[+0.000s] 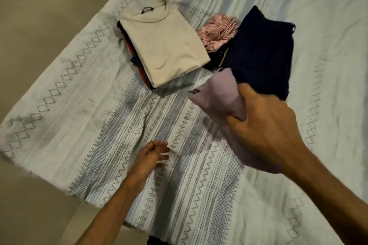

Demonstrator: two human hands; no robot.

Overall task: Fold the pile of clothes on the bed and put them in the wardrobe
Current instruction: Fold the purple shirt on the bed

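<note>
Just short of the navy stack (pixel 262 49), the right hand (pixel 264 125) pinches the folded lilac garment (pixel 217 93); left hand (pixel 153 157) loosely curled, farther off

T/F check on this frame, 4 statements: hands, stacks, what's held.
1. The right hand grips a folded lilac garment. True.
2. The left hand holds the cream T-shirt. False: it holds nothing, fingers loose over the bedsheet.
3. The cream T-shirt tops a stack of folded clothes. True.
4. The pink garment lies neatly folded on the navy garment. False: it is crumpled between the two stacks.
</note>
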